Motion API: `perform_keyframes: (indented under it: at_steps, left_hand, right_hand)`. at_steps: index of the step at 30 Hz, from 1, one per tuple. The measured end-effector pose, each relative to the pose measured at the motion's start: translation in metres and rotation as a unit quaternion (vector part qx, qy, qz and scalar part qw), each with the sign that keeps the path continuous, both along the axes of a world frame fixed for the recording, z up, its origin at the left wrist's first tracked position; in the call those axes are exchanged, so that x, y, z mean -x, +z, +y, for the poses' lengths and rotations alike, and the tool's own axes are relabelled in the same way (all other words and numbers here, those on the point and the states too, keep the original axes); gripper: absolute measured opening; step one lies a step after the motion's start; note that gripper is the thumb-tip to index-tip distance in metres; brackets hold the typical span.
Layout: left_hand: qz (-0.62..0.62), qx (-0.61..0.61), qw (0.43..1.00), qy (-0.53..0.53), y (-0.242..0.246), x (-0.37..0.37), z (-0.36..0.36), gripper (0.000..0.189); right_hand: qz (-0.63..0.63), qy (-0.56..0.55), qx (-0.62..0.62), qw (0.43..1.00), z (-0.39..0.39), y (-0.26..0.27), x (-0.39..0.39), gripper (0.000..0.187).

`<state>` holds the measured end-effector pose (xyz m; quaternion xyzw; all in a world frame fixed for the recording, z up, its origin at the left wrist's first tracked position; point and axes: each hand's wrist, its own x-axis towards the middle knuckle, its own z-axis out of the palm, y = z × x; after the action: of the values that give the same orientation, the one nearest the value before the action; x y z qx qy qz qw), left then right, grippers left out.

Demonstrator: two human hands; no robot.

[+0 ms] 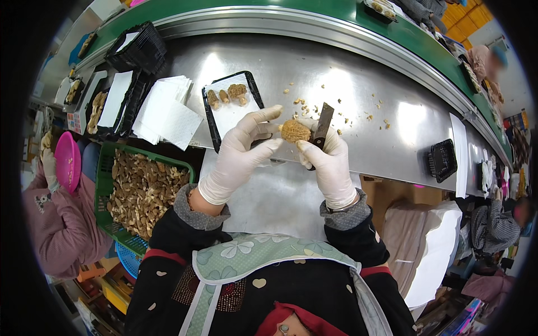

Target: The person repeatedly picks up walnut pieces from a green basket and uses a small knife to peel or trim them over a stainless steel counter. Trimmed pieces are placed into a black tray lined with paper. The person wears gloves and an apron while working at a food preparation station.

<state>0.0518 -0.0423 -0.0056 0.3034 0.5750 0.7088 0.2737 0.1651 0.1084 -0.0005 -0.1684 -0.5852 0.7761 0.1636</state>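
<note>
In white gloves, both my hands are over the near edge of the steel table. My right hand (330, 153) grips a short knife (324, 124), its dark blade pointing away from me. The same hand's thumb and fingers pinch a tan morel mushroom (295, 131), whose pale stem end faces left. My left hand (241, 153) is just left of the morel with thumb and fingers apart; whether a fingertip touches the stem I cannot tell. Behind it lies a black plastic tray (213, 119), lined with white paper and holding a few morels (237, 92) along its far side.
Trimmed mushroom bits (304, 110) dot the steel tabletop (269, 59). At left are white paper sheets (168, 113), stacked black trays (141, 48) and a green crate (103, 189) full of morels. A small black tray (442, 160) sits right. A green conveyor belt (294, 10) runs behind; co-workers sit either side.
</note>
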Motion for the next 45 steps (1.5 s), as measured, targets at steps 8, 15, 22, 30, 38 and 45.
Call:
perform_keyframes:
  at_steps: [8, 15, 22, 30, 38, 45]
  left_hand:
    - [0.047, 0.059, 0.997, -0.029, 0.008, 0.004, -0.003, 0.039]
    - [-0.093, 0.003, 0.995, -0.035, 0.004, 0.007, -0.004, 0.039]
    - [-0.196, -0.025, 0.977, -0.085, 0.008, 0.012, -0.01, 0.042]
    - [-0.211, -0.059, 0.966, -0.137, 0.005, 0.013, -0.01, 0.043]
    - [-0.107, 0.05, 0.99, -0.079, 0.019, 0.013, -0.017, 0.038]
    - [0.373, 0.227, 0.877, 0.202, 0.003, 0.051, -0.041, 0.032]
  right_hand:
    - [-0.01, 0.032, -0.018, 0.999, 0.003, 0.004, -0.001, 0.028]
    - [-0.011, 0.02, 0.015, 1.0, 0.002, 0.006, 0.002, 0.022]
    - [-0.049, 0.01, -0.073, 0.996, 0.008, 0.002, -0.005, 0.024]
    - [0.002, 0.03, -0.172, 0.985, -0.002, 0.006, -0.004, 0.025]
    - [-0.023, 0.018, -0.172, 0.985, 0.0, 0.004, -0.008, 0.02]
    - [-0.056, 0.0, -0.138, 0.989, 0.008, -0.014, -0.013, 0.019]
